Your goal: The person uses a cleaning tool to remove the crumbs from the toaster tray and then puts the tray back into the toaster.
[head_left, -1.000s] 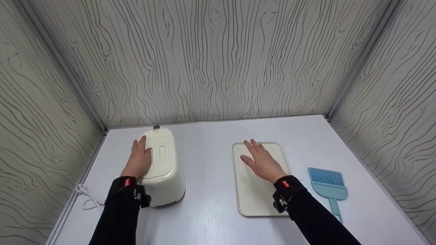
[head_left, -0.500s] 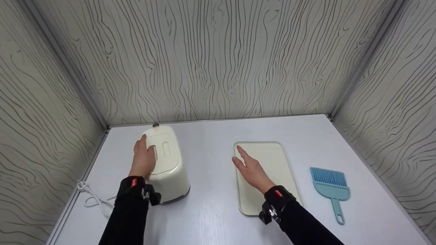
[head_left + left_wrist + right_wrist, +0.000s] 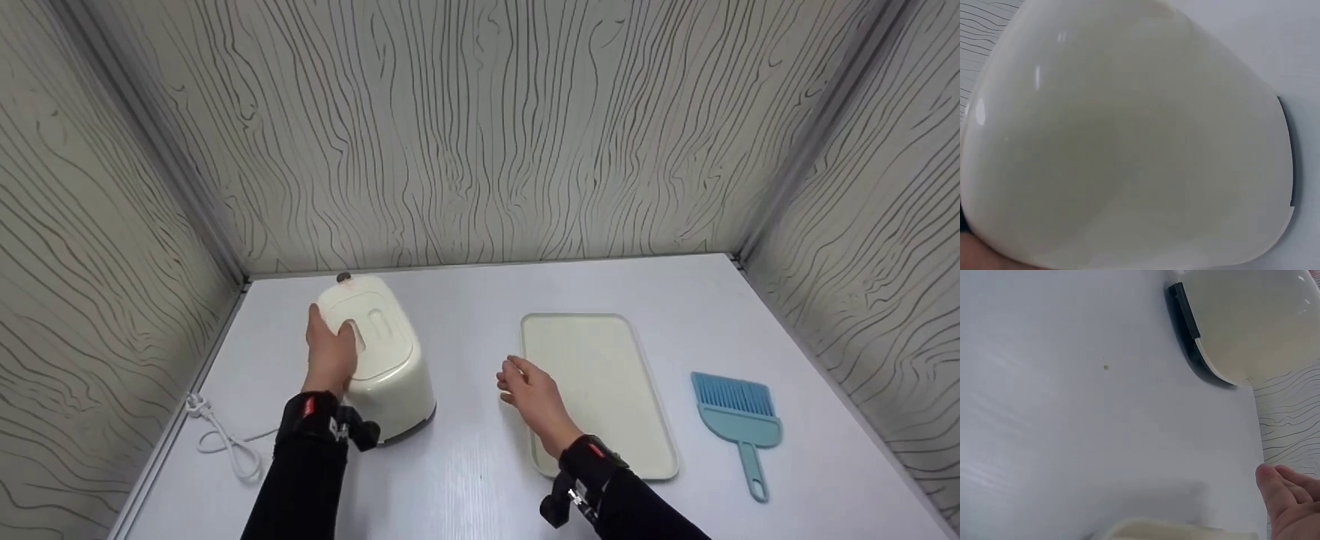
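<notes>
A cream toaster point(image 3: 394, 405), with a lid on top and a dark knob at its far end, stands on the left of the white table. My left hand point(image 3: 330, 356) grips its left side, the thumb on the lid by one of two oblong recesses; the other fingers are mostly hidden. The toaster's smooth wall point(image 3: 1134, 146) fills most of the left wrist view. Over the left edge of a flat cream tray point(image 3: 600, 390) hovers my right hand point(image 3: 532, 397), its fingers loosely bent and holding nothing. In the right wrist view its fingers point(image 3: 1292, 492) appear at lower right.
A blue-green hand brush point(image 3: 741, 427) lies right of the tray. White power cord point(image 3: 225, 439) and plug lie left of the toaster, near the table's left edge. Wood-patterned panels point(image 3: 480, 135) enclose the back and sides. A small speck point(image 3: 1106, 367) marks the tabletop.
The toaster has turned slightly and shifted right with my left hand on it. My right hand has moved left and nearer from above the tray, its fingers bending. The view has shifted slightly.
</notes>
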Demonstrator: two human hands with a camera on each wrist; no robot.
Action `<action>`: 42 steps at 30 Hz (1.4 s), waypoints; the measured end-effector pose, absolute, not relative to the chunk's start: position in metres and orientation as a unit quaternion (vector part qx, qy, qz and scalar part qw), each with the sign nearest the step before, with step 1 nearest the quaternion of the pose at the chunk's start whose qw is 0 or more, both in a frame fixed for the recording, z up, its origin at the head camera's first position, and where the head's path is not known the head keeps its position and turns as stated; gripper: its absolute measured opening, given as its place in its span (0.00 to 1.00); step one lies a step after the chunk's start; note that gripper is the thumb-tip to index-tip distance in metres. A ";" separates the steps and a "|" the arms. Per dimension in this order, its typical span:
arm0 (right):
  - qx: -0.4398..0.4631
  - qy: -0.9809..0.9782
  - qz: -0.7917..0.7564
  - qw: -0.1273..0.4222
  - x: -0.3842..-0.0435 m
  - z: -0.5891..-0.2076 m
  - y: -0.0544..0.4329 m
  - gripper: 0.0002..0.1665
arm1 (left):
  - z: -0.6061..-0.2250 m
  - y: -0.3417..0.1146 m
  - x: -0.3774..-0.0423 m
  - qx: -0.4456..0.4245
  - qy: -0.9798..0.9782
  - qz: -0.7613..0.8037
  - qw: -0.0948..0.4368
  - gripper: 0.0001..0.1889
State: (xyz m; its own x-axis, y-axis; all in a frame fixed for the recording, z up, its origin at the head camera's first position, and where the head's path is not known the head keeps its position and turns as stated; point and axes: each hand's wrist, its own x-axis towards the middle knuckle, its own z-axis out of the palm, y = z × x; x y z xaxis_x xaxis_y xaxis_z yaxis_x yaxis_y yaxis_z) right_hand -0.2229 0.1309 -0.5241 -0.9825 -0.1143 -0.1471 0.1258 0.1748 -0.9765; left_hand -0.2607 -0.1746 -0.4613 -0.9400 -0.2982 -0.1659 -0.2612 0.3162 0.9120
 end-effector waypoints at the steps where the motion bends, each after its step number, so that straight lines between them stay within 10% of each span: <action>1: 0.010 0.752 -0.652 0.097 -0.222 -0.525 0.129 0.37 | -0.461 -0.172 -0.261 0.179 -0.805 -0.565 0.022 0.41; 42: 0.091 0.511 -0.823 0.230 -0.194 -0.570 0.065 0.34 | -0.470 -0.115 -0.258 0.273 -0.766 -0.556 0.171 0.37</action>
